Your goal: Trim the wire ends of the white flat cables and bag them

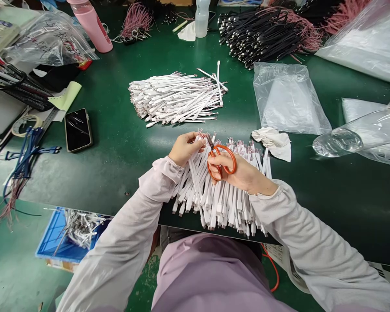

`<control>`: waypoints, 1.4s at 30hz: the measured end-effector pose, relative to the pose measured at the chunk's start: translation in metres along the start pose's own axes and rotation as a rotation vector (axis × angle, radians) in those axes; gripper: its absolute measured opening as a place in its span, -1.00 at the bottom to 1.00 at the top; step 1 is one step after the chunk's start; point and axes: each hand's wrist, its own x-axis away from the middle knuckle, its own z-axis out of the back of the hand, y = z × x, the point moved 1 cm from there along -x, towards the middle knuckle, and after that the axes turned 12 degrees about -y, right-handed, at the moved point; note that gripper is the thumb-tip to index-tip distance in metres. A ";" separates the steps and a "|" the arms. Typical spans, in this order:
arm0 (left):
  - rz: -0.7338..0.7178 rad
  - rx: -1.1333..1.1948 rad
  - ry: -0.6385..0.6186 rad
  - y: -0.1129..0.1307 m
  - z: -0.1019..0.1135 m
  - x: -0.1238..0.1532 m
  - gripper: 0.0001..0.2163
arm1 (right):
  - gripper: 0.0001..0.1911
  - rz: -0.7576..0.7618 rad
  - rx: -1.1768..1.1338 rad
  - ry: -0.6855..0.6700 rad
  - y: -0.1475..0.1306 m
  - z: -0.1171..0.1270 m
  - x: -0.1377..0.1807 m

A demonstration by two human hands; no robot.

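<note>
A thick bundle of flat white cables (221, 195) lies over the bench edge, with thin pink-tipped wires fanning out at its far end. My left hand (185, 149) grips the top of this bundle. My right hand (237, 171) is just to the right, holding orange-handled scissors (220, 159) with the blades pointing up and away. The blades sit close above the wire ends. A second pile of white cables (175, 97) lies farther ahead on the green bench mat (123, 173).
A black cable pile (263, 37) and pink wires lie at the back. Clear plastic bags (287, 102), a crumpled white cloth (274, 144) and a smartphone (78, 130) lie on the mat. A blue crate of wires (60, 236) sits lower left, below the bench edge.
</note>
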 end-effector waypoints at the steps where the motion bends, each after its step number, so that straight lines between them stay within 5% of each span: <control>1: -0.007 -0.011 0.004 0.000 0.000 0.000 -0.89 | -0.66 0.001 -0.002 0.002 0.000 0.000 0.000; 14: -0.069 -0.156 -0.053 -0.001 0.000 0.000 -0.76 | -0.68 0.068 -0.045 0.072 0.003 -0.004 -0.004; 31: -0.065 -0.317 -0.092 0.006 -0.003 -0.005 -0.95 | -0.81 0.071 -0.152 0.088 -0.009 0.003 -0.006; 37: -0.002 -0.339 -0.078 -0.002 0.000 -0.004 -0.90 | -0.76 0.474 -0.107 0.395 -0.034 0.034 0.007; 42: 0.010 -0.126 -0.008 -0.006 0.001 -0.007 -0.98 | -0.80 0.137 -0.002 0.097 -0.016 0.009 0.008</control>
